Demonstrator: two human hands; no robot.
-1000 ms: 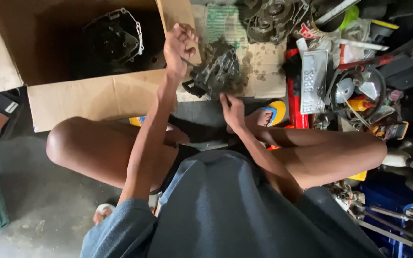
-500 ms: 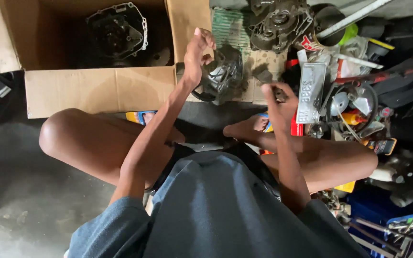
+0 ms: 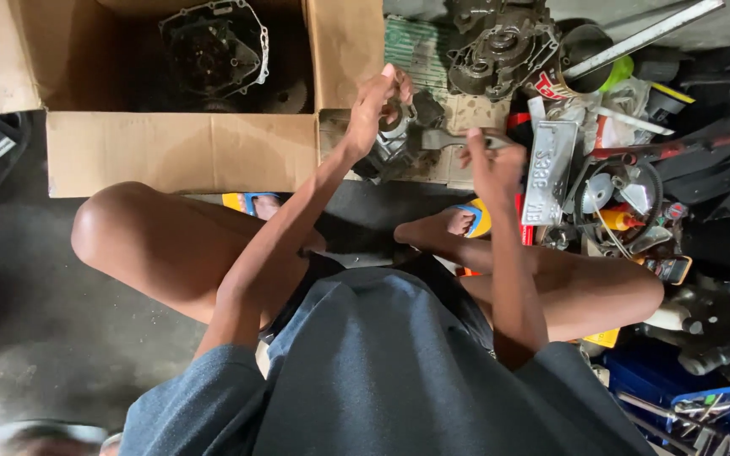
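My left hand (image 3: 375,105) grips the top of a small grey metal engine part (image 3: 392,145) held over the floor in front of me. My right hand (image 3: 490,162) is closed around the handle of a metal wrench (image 3: 443,139) whose head meets that part. A dirty sheet of cardboard (image 3: 458,114) lies under both. I am sitting low with bare knees on either side and sandalled feet below the part.
An open cardboard box (image 3: 179,152) holding a dark engine cover (image 3: 213,46) stands at the left. An engine casing (image 3: 496,46) lies beyond. A metal plate (image 3: 548,173), wire coil (image 3: 614,198), cans and tools crowd the right. Blue bins (image 3: 678,397) sit bottom right.
My right hand has risen from near my foot and taken hold of the wrench at the part. My left hand has lowered onto the engine part. The view shifted slightly.
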